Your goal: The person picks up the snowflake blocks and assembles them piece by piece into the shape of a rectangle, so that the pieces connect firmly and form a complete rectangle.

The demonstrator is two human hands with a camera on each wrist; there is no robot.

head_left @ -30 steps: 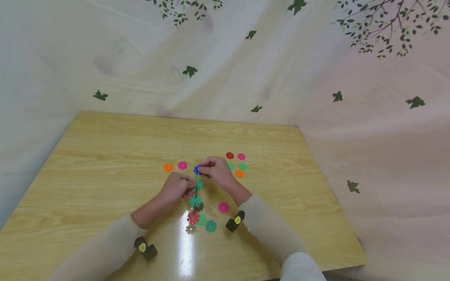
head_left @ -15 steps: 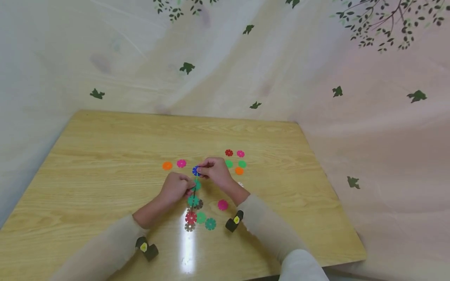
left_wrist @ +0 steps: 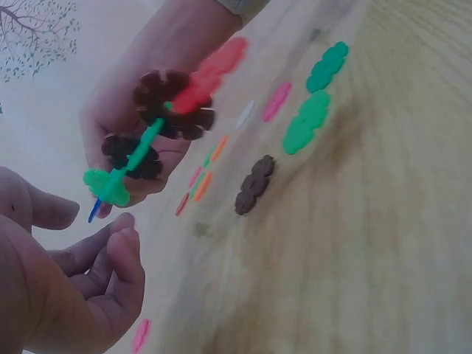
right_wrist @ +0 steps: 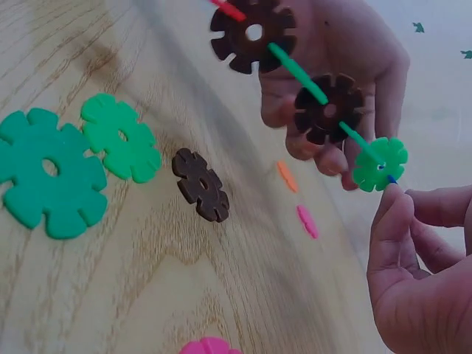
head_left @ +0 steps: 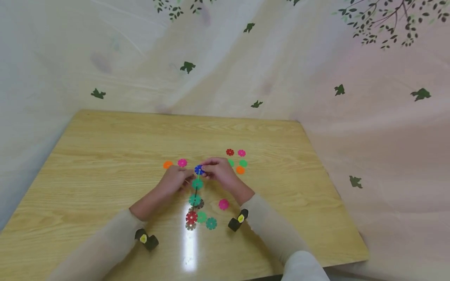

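My right hand [head_left: 220,172] pinches a blue notched plastic disc [head_left: 198,169] at the upper end of a chain of interlocking discs. Below it hang green discs [head_left: 197,184], dark brown discs [right_wrist: 254,33] set crosswise, and a red disc [head_left: 191,217] at the bottom. Close by the blue disc, on its left, is my left hand [head_left: 170,180]. In the left wrist view, the thumb and loosely bent fingers of the left hand [left_wrist: 81,287] stand apart, with nothing held between them. The right wrist view shows a light green disc [right_wrist: 380,164] joined directly to the blue one.
Loose discs lie around on the wooden table [head_left: 116,144]: an orange one [head_left: 168,164] and a pink one [head_left: 182,162] at left, a red one [head_left: 230,152] with several others at right. Nearer lie a pink disc [head_left: 224,204] and a teal disc [head_left: 211,223].
My left hand has let go of the upper green disc in the chain and moved up beside the blue disc. The right hand keeps its pinch on the blue disc, almost in place.
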